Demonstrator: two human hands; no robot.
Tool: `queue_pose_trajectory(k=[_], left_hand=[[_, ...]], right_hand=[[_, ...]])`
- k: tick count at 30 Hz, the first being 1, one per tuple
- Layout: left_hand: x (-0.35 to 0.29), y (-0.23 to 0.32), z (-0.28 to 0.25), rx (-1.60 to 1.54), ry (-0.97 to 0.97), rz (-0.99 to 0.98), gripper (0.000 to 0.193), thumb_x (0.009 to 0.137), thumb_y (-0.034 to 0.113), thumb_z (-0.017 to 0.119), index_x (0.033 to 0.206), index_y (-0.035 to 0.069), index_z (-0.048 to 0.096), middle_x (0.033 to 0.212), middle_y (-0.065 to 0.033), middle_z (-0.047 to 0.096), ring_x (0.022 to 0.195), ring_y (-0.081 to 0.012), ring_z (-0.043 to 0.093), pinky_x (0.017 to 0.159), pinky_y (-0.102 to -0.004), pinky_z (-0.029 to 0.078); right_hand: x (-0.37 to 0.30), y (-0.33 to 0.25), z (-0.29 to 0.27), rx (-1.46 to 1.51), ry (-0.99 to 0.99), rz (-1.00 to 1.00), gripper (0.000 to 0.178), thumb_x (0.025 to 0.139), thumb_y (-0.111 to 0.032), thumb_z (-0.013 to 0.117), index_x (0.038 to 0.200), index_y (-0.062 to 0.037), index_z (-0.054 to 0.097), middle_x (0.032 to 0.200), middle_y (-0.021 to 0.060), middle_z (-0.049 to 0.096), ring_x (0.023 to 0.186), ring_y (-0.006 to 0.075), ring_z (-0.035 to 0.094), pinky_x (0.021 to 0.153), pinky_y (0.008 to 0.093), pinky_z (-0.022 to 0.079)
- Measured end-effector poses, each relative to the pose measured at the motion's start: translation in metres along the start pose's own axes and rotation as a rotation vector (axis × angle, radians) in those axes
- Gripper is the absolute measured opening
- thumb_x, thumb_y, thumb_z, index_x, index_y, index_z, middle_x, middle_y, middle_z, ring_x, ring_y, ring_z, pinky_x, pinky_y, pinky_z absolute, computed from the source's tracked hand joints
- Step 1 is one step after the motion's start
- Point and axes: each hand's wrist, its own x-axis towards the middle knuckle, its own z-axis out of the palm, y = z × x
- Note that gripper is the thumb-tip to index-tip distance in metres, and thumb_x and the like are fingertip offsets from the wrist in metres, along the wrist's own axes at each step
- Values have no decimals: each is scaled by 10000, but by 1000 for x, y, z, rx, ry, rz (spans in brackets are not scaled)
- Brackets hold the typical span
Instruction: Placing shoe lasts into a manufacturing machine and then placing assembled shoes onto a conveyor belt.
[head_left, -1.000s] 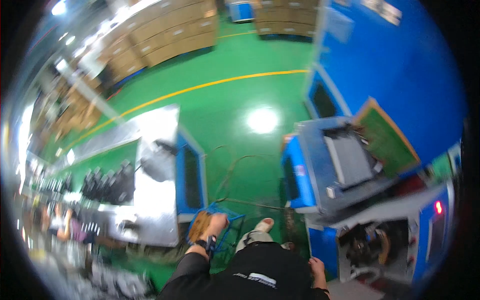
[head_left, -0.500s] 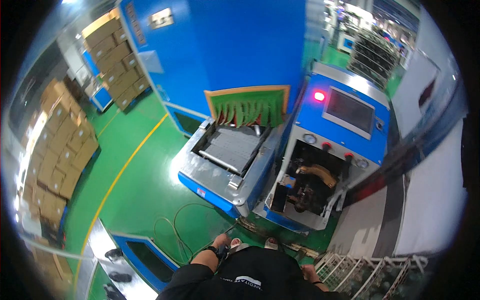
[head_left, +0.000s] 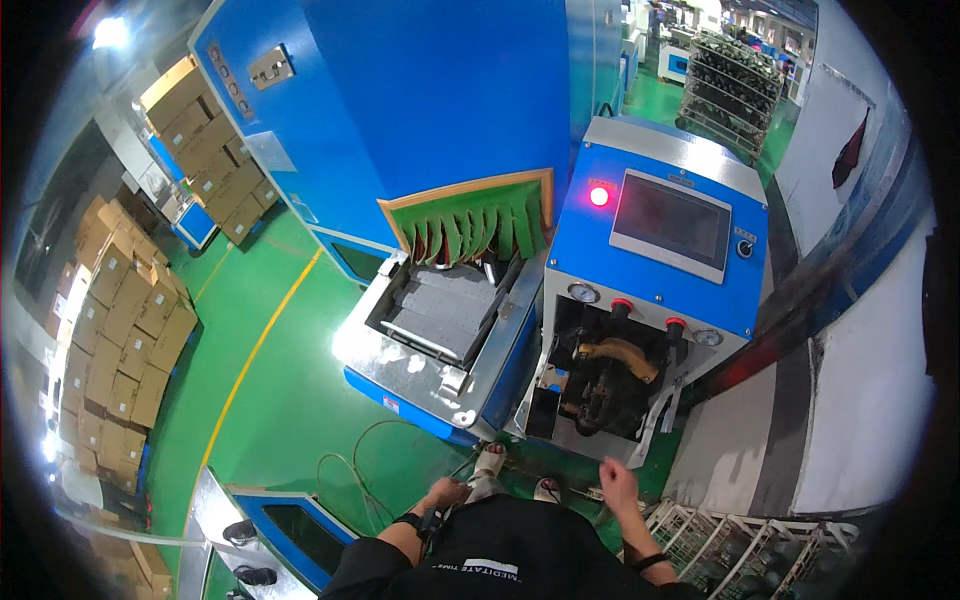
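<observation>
Right grip is sitting higher and further forward than half a second ago, and is now hanging just below the open bay of the blue machine, at 1 o'clock from the body, apart from it. Its fingers are looking curled; whether anything is within them, I cannot tell. Left grip is hanging at 11 o'clock, its closure unclear. Dark pieces are lying on a metal worktop at 9 o'clock; stacked cartons are standing on the green floor at 10 o'clock.
</observation>
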Motion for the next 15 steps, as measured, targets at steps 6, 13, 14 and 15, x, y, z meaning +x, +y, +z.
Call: queue_pose_trajectory(k=[6,13,14,15], left_hand=[[40,-6,-84,138,280,147,368,920,379,580,1101,94,728,1024,-223,720,1014,-425,672,896,-472,531],[113,85,-215,-66,394,381,387,911,372,549,1029,58,742,927,-186,736,924,-365,703,810,-449,538],[130,103,-225,-92,426,413,403,902,363,552,1010,22,737,870,-179,734,877,-323,715,791,-418,541],[143,117,-236,-124,337,398,422,898,387,551,1042,36,736,939,-187,735,927,-335,710,826,-434,537]], right_hand=[[115,-260,-41,121,279,-657,224,899,-7,667,1120,27,681,1026,185,709,899,336,690,788,392,550],[218,-384,-33,-396,560,-786,519,876,-199,698,1355,-34,585,1477,194,497,1352,388,476,1120,515,354],[233,-383,-29,-501,557,-713,539,890,-270,691,1372,-55,579,1502,181,479,1375,384,457,1142,528,318],[244,-372,-17,-640,621,-662,535,899,-330,672,1362,-73,595,1499,168,489,1381,374,454,1150,527,300]])
